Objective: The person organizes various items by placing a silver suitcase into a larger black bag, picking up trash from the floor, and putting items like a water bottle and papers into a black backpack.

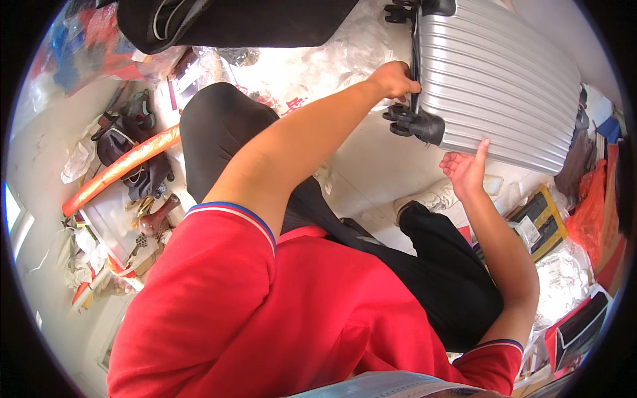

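A silver ribbed hard-shell suitcase [497,84] is at the upper right, its black caster wheels [405,119] facing left. My left hand [395,82] reaches across to its wheeled end. The fingers are curled at the black edge strip [415,59] between the wheels, and some fingertips are hidden. My right hand [465,169] is by the suitcase's near side, palm turned up and fingers loosely bent. Its raised thumb overlaps the lower edge of the shell; whether it presses there I cannot tell.
Black fabric luggage [239,25] stands at the top. Clear plastic wrapping [353,49] covers the floor beyond my knee. An orange wrapped tube [119,169] and a dark bag [117,142] lie at left. At right are a yellow-taped black box [537,224] and a red plastic bag [587,214].
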